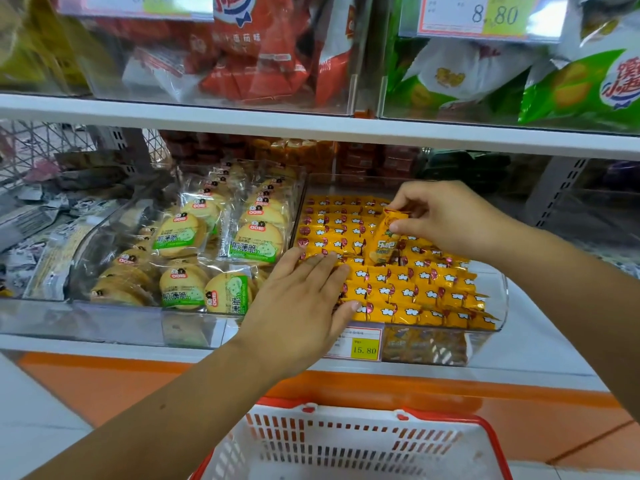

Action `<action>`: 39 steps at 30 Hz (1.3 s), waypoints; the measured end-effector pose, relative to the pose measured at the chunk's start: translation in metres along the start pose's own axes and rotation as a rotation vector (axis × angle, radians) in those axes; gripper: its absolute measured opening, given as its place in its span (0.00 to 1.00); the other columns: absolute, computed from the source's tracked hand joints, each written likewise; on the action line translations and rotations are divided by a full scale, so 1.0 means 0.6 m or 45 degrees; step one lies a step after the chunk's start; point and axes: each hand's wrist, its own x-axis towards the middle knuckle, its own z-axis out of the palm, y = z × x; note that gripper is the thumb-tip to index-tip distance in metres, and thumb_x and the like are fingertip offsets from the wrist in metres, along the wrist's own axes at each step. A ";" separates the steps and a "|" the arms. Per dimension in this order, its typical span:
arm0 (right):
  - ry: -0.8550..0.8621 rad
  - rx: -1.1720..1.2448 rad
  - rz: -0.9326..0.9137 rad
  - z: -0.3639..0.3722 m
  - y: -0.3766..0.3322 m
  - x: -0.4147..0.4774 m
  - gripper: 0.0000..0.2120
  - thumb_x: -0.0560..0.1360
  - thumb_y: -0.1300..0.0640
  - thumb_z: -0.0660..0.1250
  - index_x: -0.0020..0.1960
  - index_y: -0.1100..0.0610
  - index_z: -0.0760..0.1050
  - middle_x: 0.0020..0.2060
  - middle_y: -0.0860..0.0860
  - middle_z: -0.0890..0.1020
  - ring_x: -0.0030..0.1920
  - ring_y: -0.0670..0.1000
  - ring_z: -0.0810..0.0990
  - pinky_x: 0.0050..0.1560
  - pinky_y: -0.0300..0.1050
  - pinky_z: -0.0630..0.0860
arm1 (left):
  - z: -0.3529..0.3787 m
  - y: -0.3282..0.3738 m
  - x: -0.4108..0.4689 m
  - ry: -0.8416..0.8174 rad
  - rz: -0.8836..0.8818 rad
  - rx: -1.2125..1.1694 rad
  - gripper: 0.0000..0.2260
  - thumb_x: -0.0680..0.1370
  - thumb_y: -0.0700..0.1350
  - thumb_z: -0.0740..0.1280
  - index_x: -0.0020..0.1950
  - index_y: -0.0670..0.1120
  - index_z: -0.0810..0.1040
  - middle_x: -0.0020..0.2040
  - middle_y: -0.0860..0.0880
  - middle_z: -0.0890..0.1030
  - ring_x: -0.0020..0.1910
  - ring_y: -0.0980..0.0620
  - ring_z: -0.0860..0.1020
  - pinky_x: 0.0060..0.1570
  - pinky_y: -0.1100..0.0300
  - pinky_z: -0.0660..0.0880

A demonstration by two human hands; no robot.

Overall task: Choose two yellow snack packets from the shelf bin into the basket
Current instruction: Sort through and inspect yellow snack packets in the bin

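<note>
The right hand (pixel 450 220) pinches one yellow snack packet (pixel 386 237) between thumb and fingers (pixel 405 199). It holds the packet upright, just above the rows of yellow packets (pixel 408 292) in the clear shelf bin (pixel 500 306). The left hand (pixel 304 299) lies flat and grips nothing; its straight fingers (pixel 322 268) rest on the packets at the bin's front-left corner. The red-rimmed basket (pixel 346 441) sits below both wrists, and no packet shows in the part in view. I judge the first pick is under way, and both packets have yet to reach the basket.
</note>
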 end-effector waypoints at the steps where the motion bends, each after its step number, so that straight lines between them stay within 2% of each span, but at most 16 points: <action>1: 0.006 0.002 -0.015 0.003 -0.002 0.000 0.08 0.75 0.53 0.73 0.51 0.46 0.78 0.46 0.41 0.78 0.48 0.45 0.78 0.50 0.44 0.77 | 0.001 0.000 -0.001 0.003 -0.001 -0.002 0.35 0.81 0.61 0.34 0.79 0.47 0.61 0.78 0.45 0.65 0.77 0.49 0.63 0.76 0.49 0.42; 5: 0.028 0.108 -0.043 0.019 -0.013 -0.002 0.08 0.75 0.54 0.72 0.53 0.46 0.79 0.47 0.41 0.79 0.48 0.43 0.79 0.49 0.41 0.77 | 0.001 0.000 -0.001 0.004 -0.006 0.009 0.34 0.81 0.61 0.35 0.79 0.47 0.62 0.77 0.45 0.67 0.76 0.48 0.64 0.76 0.48 0.43; 12: 0.081 0.166 -0.038 0.024 -0.010 -0.007 0.08 0.76 0.54 0.72 0.53 0.46 0.79 0.41 0.38 0.77 0.42 0.42 0.77 0.43 0.37 0.73 | -0.010 0.007 0.004 -0.037 -0.020 0.082 0.37 0.78 0.60 0.28 0.81 0.46 0.52 0.80 0.44 0.59 0.80 0.47 0.56 0.76 0.48 0.38; 17: 0.065 0.141 -0.089 0.024 -0.015 0.002 0.08 0.76 0.54 0.72 0.54 0.47 0.79 0.42 0.36 0.77 0.45 0.41 0.78 0.47 0.40 0.77 | -0.005 0.032 0.028 -0.160 -0.107 -0.133 0.33 0.81 0.63 0.38 0.81 0.45 0.44 0.82 0.42 0.47 0.81 0.46 0.45 0.77 0.51 0.41; 21: 0.058 0.208 -0.076 0.025 -0.005 0.005 0.08 0.76 0.53 0.72 0.53 0.44 0.77 0.43 0.38 0.79 0.45 0.41 0.80 0.47 0.43 0.79 | 0.005 0.036 0.035 -0.170 -0.133 -0.216 0.34 0.81 0.64 0.39 0.82 0.46 0.44 0.82 0.43 0.43 0.81 0.46 0.41 0.76 0.52 0.38; 24: -0.088 0.342 -0.005 0.029 0.002 0.008 0.10 0.77 0.52 0.71 0.55 0.43 0.74 0.50 0.44 0.82 0.46 0.44 0.83 0.46 0.45 0.82 | 0.009 0.036 0.034 -0.177 -0.123 -0.243 0.34 0.81 0.64 0.38 0.81 0.46 0.43 0.81 0.44 0.39 0.80 0.48 0.39 0.74 0.54 0.34; 26: -0.242 0.255 0.028 0.039 0.008 0.006 0.11 0.77 0.51 0.70 0.56 0.42 0.71 0.55 0.42 0.79 0.44 0.42 0.82 0.39 0.35 0.78 | 0.010 0.036 0.034 -0.197 -0.125 -0.256 0.34 0.81 0.64 0.39 0.81 0.46 0.42 0.81 0.44 0.39 0.80 0.48 0.38 0.75 0.53 0.34; 28: -0.322 0.206 0.066 0.048 0.016 0.002 0.11 0.78 0.51 0.69 0.56 0.41 0.69 0.51 0.38 0.77 0.40 0.42 0.81 0.32 0.31 0.74 | 0.010 0.035 0.034 -0.208 -0.129 -0.273 0.33 0.81 0.64 0.39 0.81 0.46 0.42 0.82 0.44 0.40 0.80 0.48 0.38 0.75 0.53 0.34; 29: -0.326 0.213 0.079 0.049 0.019 0.000 0.11 0.78 0.52 0.69 0.55 0.41 0.70 0.50 0.37 0.77 0.41 0.43 0.81 0.33 0.33 0.75 | 0.010 0.035 0.034 -0.210 -0.130 -0.279 0.33 0.82 0.64 0.39 0.81 0.46 0.42 0.82 0.44 0.41 0.80 0.48 0.38 0.75 0.53 0.34; 31: -0.308 0.153 0.057 0.050 0.024 -0.001 0.09 0.78 0.52 0.70 0.55 0.41 0.74 0.51 0.38 0.76 0.51 0.45 0.81 0.46 0.38 0.79 | 0.011 0.035 0.032 -0.215 -0.127 -0.286 0.33 0.82 0.64 0.39 0.81 0.46 0.42 0.82 0.44 0.41 0.80 0.48 0.39 0.75 0.53 0.34; 34: -0.391 -0.074 0.052 0.060 0.028 -0.001 0.09 0.80 0.50 0.65 0.59 0.45 0.79 0.54 0.45 0.73 0.55 0.47 0.75 0.58 0.43 0.73 | 0.012 0.034 0.029 -0.219 -0.123 -0.289 0.33 0.81 0.64 0.39 0.81 0.46 0.43 0.82 0.43 0.42 0.80 0.48 0.39 0.75 0.53 0.34; 36: -0.449 -0.174 0.078 0.069 0.025 0.001 0.11 0.82 0.50 0.62 0.61 0.49 0.80 0.54 0.49 0.72 0.55 0.48 0.73 0.59 0.44 0.71 | 0.011 0.035 0.028 -0.229 -0.126 -0.303 0.33 0.82 0.64 0.39 0.81 0.46 0.43 0.82 0.42 0.42 0.80 0.47 0.39 0.75 0.54 0.33; 39: -0.291 -0.087 0.029 0.081 0.005 0.014 0.10 0.80 0.51 0.66 0.57 0.53 0.82 0.52 0.49 0.73 0.52 0.48 0.75 0.55 0.44 0.74 | 0.009 0.034 0.027 -0.255 -0.126 -0.350 0.33 0.82 0.63 0.40 0.81 0.46 0.43 0.81 0.42 0.42 0.80 0.47 0.38 0.74 0.54 0.32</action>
